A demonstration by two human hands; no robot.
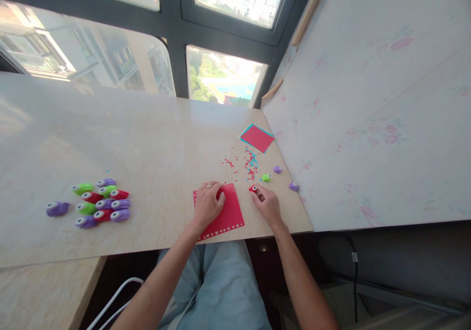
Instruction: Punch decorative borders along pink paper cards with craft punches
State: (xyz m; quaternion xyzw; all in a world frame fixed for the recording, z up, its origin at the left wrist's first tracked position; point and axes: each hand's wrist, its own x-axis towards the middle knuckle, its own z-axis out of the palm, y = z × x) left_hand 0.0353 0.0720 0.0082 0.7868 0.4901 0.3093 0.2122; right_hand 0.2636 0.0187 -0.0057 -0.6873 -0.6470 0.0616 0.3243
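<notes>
We see our two forearms bare, with no sleeves reaching them. On our left hand (208, 203) a thin pale ring circles one finger, close below the knuckle. Our right hand (267, 205) wears nothing on its fingers. Below the arms our lap shows light blue, faded denim trousers.

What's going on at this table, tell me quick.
A person sits at a marble table by a window. The left hand presses on a red sheet whose lower edge is already punched with small holes. The right hand grips a red punch beside the sheet's right corner. Red and blue scraps lie just beyond, with a paper stack farther back. Three loose punches sit to the right, and a cluster of punches lies far left.
</notes>
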